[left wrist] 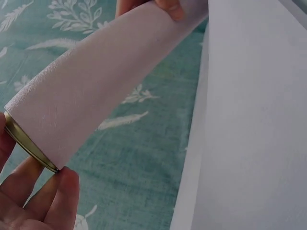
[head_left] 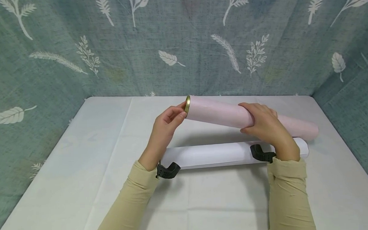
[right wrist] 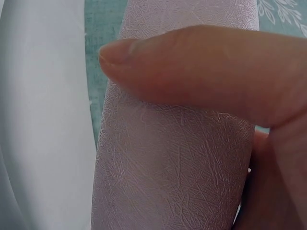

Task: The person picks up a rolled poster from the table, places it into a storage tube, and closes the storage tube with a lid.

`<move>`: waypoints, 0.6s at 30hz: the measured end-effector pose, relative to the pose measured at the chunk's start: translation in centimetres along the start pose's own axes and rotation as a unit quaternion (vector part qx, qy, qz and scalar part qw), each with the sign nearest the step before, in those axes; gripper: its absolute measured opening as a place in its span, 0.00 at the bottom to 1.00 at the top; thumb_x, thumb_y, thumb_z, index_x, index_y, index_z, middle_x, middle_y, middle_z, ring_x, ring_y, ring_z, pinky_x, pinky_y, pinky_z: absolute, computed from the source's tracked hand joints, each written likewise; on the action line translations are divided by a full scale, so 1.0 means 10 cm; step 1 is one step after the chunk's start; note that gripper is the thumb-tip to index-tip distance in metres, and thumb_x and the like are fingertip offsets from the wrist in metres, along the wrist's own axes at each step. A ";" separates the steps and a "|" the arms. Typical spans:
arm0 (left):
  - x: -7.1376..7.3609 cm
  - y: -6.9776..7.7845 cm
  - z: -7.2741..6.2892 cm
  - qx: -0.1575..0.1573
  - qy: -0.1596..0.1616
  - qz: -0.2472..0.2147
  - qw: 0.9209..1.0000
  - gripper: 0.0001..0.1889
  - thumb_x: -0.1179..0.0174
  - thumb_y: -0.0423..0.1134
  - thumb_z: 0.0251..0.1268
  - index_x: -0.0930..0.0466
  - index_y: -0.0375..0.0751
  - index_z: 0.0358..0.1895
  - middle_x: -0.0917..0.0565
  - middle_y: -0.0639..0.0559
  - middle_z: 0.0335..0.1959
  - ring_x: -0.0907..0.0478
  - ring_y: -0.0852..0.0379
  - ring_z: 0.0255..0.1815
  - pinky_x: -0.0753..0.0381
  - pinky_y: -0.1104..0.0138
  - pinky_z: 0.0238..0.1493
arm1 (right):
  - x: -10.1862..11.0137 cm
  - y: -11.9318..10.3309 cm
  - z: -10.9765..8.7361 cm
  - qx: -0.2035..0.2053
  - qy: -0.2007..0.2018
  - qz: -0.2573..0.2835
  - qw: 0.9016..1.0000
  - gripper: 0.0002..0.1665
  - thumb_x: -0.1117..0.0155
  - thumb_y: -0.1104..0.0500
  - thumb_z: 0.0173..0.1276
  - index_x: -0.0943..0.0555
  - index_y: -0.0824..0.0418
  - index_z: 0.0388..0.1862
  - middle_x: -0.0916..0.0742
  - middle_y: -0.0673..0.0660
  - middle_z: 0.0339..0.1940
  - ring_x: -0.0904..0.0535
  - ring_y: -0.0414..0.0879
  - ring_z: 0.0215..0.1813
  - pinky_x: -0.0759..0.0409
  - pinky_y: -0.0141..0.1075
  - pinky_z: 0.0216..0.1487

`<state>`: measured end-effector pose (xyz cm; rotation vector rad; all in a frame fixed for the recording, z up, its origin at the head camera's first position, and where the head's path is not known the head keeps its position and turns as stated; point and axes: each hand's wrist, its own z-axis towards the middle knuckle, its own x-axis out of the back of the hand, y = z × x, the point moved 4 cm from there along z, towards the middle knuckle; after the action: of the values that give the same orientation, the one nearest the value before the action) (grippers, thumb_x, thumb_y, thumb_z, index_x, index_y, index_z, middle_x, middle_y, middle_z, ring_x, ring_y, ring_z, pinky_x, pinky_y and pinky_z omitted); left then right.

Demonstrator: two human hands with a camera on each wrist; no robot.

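A pink cardboard tube (head_left: 214, 111) with a textured surface lies aslant in both hands, its left end farther up in the head view. My right hand (head_left: 265, 125) grips it past the middle, the thumb (right wrist: 182, 67) lying across its near side in the right wrist view. At the left end, my left hand (head_left: 164, 129) pinches the gold metal rim (head_left: 187, 106) between thumb and fingers. The left wrist view shows fingertips (left wrist: 67, 184) right at this gold edge. What lies inside the tube end is hidden.
Nearer the person, a white paper roll (head_left: 209, 155) lies crosswise on the white-covered table (head_left: 113, 185), under the wrists. Black wrist mounts (head_left: 168, 170) overlap it in the head view. A green leaf-patterned curtain (head_left: 181, 44) surrounds the table at the back and sides.
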<state>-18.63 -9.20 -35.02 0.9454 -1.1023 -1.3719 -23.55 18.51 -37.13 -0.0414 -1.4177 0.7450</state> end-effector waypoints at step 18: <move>0.09 0.15 -0.02 -0.075 -0.066 0.078 0.992 0.06 0.41 0.33 0.57 0.22 0.32 0.30 0.39 0.54 0.66 0.40 0.54 0.64 0.32 0.65 0.55 | 0.00 -0.06 -0.04 0.021 -0.013 0.000 1.000 0.46 0.26 0.58 0.43 0.36 0.47 0.63 0.27 0.54 0.57 0.37 0.54 0.58 0.49 0.54 0.53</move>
<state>-18.15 -10.09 -33.54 0.6549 -1.1294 -1.3824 -22.93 18.24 -36.97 0.0012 -1.4268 0.7775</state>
